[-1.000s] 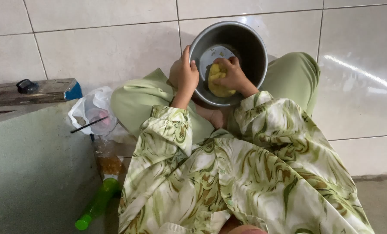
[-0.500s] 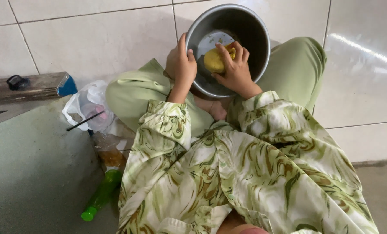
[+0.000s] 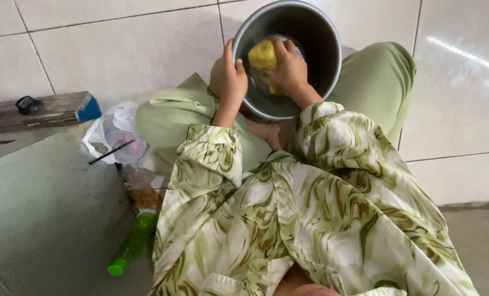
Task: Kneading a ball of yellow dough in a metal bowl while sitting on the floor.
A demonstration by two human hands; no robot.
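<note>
Down on the pale tiled floor [image 3: 118, 55], a person sits cross-legged with a round grey metal pot [image 3: 326, 49] tipped against their knees. Left hand [image 3: 229, 77] is clamped over the near rim, thumb inside, fingers wrapped outside. Right hand [image 3: 289, 66] is down inside the pot, fingers curled tight around a yellow squishy sponge [image 3: 263, 53] pressed to the inner wall.

Handling-wise, I'd guess the pot is light but stiff, and probably slick if it's wet, so the rim is the sensible place to hold, which is where the left hand is. The sponge looks soft and squashes in the grip, nothing fragile there.

Compared with half a second ago, the sponge has slid a bit left and up along the wall, and the pot sits higher in the view. The left-hand grip looks the same.

Off to the left: a crumpled clear plastic bag [image 3: 113, 131], a green plastic bottle [image 3: 132, 244] lying down, and a worn wooden board [image 3: 36, 112].
</note>
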